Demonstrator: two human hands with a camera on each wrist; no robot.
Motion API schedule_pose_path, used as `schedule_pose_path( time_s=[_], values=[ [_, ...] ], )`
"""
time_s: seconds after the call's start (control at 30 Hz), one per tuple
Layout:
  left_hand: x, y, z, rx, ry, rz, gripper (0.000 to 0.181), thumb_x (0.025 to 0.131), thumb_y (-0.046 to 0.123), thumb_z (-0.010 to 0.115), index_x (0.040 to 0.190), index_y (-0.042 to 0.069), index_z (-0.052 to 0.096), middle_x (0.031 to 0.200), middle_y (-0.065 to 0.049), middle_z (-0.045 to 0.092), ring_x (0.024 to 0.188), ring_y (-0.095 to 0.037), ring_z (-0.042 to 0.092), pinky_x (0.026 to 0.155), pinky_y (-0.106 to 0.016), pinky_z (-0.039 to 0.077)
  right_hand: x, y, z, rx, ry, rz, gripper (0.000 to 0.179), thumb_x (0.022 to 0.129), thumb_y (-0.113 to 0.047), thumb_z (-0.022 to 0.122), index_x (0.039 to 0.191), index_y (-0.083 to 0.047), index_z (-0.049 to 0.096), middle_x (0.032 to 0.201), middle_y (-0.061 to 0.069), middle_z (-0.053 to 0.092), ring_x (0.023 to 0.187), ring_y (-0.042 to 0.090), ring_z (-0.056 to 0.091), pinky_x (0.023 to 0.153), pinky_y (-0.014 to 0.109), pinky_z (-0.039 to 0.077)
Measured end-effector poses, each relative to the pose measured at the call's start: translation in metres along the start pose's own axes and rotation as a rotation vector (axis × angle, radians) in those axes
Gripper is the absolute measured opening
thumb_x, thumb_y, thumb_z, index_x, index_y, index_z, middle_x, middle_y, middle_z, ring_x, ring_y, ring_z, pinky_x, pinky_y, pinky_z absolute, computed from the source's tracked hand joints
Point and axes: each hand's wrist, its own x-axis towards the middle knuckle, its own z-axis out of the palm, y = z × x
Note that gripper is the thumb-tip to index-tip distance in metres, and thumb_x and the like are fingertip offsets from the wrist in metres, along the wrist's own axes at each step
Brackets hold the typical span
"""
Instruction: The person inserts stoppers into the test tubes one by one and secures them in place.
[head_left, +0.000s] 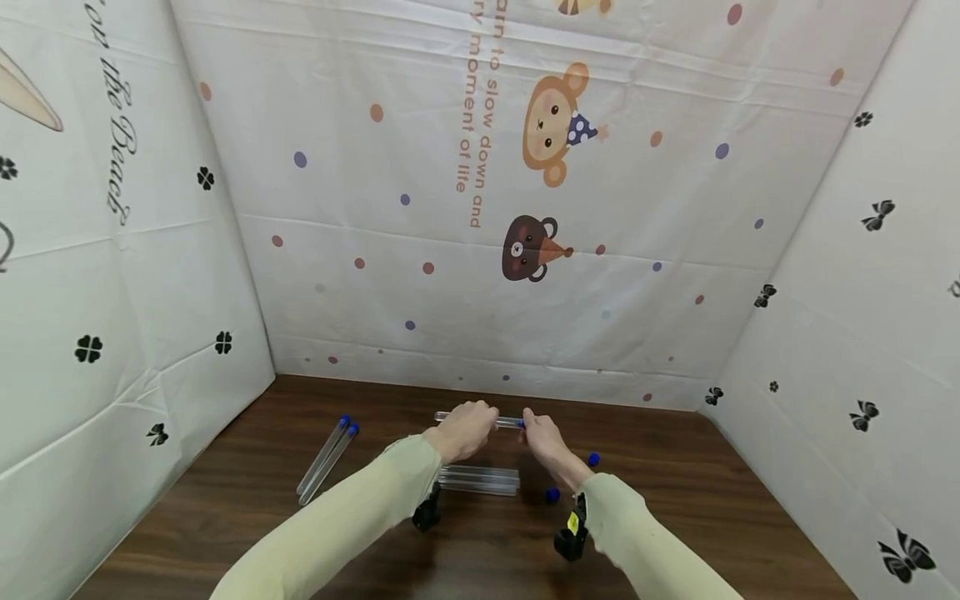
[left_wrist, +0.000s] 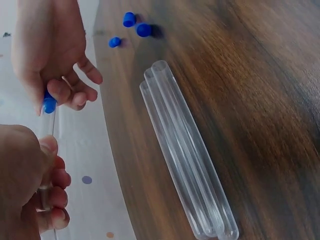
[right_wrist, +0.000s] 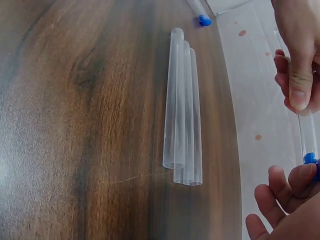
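Observation:
My left hand [head_left: 465,429] grips a clear test tube [head_left: 508,422] round its body, holding it level above the back of the table. At the tube's right end, my right hand [head_left: 546,439] pinches a blue cap [left_wrist: 49,104] between thumb and index finger; its other fingers are loosely bent. The cap sits at the tube's mouth, but how deep it goes is partly hidden by the fingers. Below the hands, uncapped test tubes [left_wrist: 185,155] lie side by side, with their open ends to the right.
Two test tubes with blue caps [head_left: 322,462] lie on the left of the dark wooden table [head_left: 247,508]. Three loose blue caps [left_wrist: 143,30] rest on the right. Printed white cloth walls [head_left: 337,292] border the table at the back and both sides.

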Motion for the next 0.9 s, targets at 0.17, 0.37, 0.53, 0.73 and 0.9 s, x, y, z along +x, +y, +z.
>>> schedule_pose_path(
  time_s=[0.17, 0.37, 0.53, 0.73, 0.9],
  values=[
    [0.001, -0.001, -0.001, -0.017, 0.013, 0.006, 0.018, 0.087, 0.0, 0.064, 0.104, 0.008, 0.068, 0.101, -0.003, 0.072, 0.094, -0.018, 0.068, 0.079, -0.025, 0.056, 0.002, -0.001, -0.004, -0.025, 0.0, -0.025, 0.056, 0.107, -0.027, 0.028, 0.065, -0.004, 0.057, 0.061, 0.001, 0.05, 0.058, 0.015, 0.039, 0.059, 0.027, 0.035],
    [0.002, -0.003, -0.006, -0.118, -0.039, -0.012, 0.021, 0.091, -0.004, 0.059, 0.106, 0.008, 0.067, 0.109, -0.003, 0.072, 0.098, -0.018, 0.069, 0.078, -0.025, 0.057, 0.006, -0.003, -0.012, -0.046, -0.021, -0.031, 0.059, 0.107, -0.031, 0.028, 0.063, -0.004, 0.058, 0.059, -0.001, 0.053, 0.053, 0.012, 0.035, 0.055, 0.026, 0.032],
    [0.003, -0.004, -0.008, -0.137, -0.096, -0.023, 0.023, 0.093, -0.001, 0.057, 0.113, 0.009, 0.066, 0.113, -0.003, 0.072, 0.099, -0.016, 0.07, 0.078, -0.024, 0.057, 0.01, -0.004, -0.021, -0.155, -0.008, -0.051, 0.062, 0.107, -0.037, 0.025, 0.066, -0.006, 0.06, 0.059, 0.0, 0.049, 0.053, 0.015, 0.034, 0.061, 0.033, 0.035],
    [-0.003, -0.01, -0.013, -0.145, -0.162, -0.032, 0.02, 0.095, 0.003, 0.056, 0.113, 0.013, 0.057, 0.105, -0.003, 0.071, 0.081, -0.013, 0.068, 0.066, -0.024, 0.053, 0.011, -0.004, -0.029, -0.277, 0.025, -0.112, 0.059, 0.106, -0.034, 0.026, 0.078, -0.002, 0.067, 0.076, 0.01, 0.064, 0.073, 0.022, 0.056, 0.09, 0.061, 0.035],
    [-0.011, -0.018, -0.016, -0.175, -0.21, -0.055, 0.02, 0.096, 0.007, 0.055, 0.113, 0.015, 0.048, 0.095, -0.002, 0.066, 0.067, -0.009, 0.058, 0.057, -0.024, 0.043, 0.007, 0.001, -0.035, -0.331, -0.001, -0.117, 0.056, 0.106, -0.032, 0.028, 0.09, -0.002, 0.071, 0.094, 0.014, 0.07, 0.089, 0.028, 0.063, 0.093, 0.065, 0.032]
  ],
)
